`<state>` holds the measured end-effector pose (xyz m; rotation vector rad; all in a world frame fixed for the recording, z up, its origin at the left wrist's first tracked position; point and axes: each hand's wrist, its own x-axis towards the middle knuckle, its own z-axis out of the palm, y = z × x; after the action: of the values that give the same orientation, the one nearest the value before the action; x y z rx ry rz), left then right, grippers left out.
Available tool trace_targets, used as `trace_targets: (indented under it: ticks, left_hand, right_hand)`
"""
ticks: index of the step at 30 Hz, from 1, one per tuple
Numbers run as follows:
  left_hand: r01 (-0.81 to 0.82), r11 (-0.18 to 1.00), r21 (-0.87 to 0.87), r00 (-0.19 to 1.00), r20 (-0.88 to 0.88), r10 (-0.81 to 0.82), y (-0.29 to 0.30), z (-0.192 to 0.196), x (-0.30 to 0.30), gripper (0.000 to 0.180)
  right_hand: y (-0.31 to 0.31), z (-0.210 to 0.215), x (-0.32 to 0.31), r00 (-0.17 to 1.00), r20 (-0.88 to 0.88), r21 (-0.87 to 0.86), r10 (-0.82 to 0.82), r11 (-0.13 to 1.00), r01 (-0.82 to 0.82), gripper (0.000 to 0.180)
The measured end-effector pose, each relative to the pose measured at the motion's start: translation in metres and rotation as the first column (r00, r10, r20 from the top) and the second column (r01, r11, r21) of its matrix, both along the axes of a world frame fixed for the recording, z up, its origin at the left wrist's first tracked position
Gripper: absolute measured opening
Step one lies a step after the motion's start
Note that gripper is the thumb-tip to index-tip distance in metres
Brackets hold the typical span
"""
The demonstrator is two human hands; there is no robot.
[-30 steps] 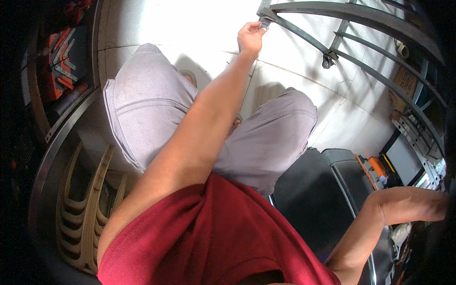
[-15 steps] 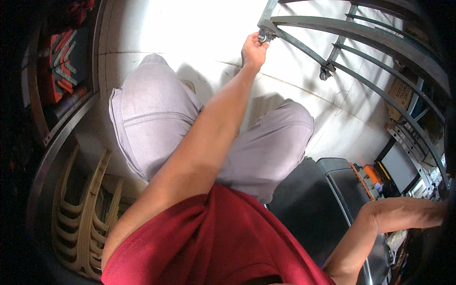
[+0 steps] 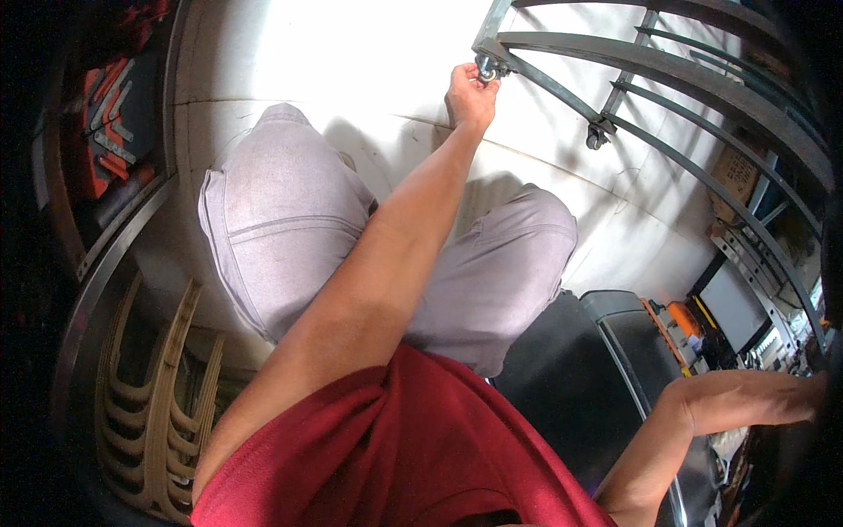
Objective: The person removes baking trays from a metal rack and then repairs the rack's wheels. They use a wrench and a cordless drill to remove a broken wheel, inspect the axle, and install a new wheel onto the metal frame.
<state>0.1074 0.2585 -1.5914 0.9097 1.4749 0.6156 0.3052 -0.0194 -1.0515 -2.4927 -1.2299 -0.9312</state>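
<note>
A: Begin at the fingers. Left hand?
B: Left hand (image 3: 472,97), bare, arm extended forward; thumb and fingers closed around a small dark swivel caster with a shiny rounded housing (image 3: 486,70).
A: Location of that caster?
B: Upper middle of the view, under the near corner of a dark grey-green metal frame with long bars (image 3: 615,55).
A: Other fittings on the frame?
B: One second black caster (image 3: 597,138), further right along the lower bar, apart from the hand.
A: Surface beneath?
B: Pale tiled floor (image 3: 351,66), brightly lit, with shadows.
A: Right hand?
B: Lost at the dark right rim; its fingers' state cannot be told. Right forearm (image 3: 746,400), bare, bent outward.
A: Nearer the body?
B: Light grey cloth trousers (image 3: 290,198), knees apart, the left arm passing between them; dark red cloth shirt (image 3: 378,457).
A: Right side?
B: Black smooth box-like piece with a pale strip (image 3: 553,369); beyond it, an orange item (image 3: 682,320); brown cardboard box (image 3: 731,180) behind the bars.
A: Left side?
B: Tan slatted piece with curved ribs (image 3: 162,378); above, red-orange items with grey metal strips (image 3: 107,123).
</note>
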Motion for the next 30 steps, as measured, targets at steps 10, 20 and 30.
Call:
trace_targets:
  ticks: [10,20,30]
  left_hand:
    - [0.026,0.998,0.065,0.998,0.049,-0.029,-0.01,0.0,0.001,0.046]
    - [0.144,0.984,0.106,0.989,-0.035,-0.141,0.0,-0.008,0.003,0.044]
    - [0.004,0.685,0.729,0.978,0.139,-0.154,0.035,0.272,0.05,0.045]
  right_hand:
    - [0.003,0.0,-0.009,1.0,-0.014,0.001,-0.016,1.0,0.016,0.022]
    - [-0.012,-0.014,-0.021,0.998,-0.022,0.032,-0.057,0.998,0.058,0.02]
    - [-0.026,0.019,-0.001,0.996,-0.074,0.11,-0.044,0.993,0.052,0.017]
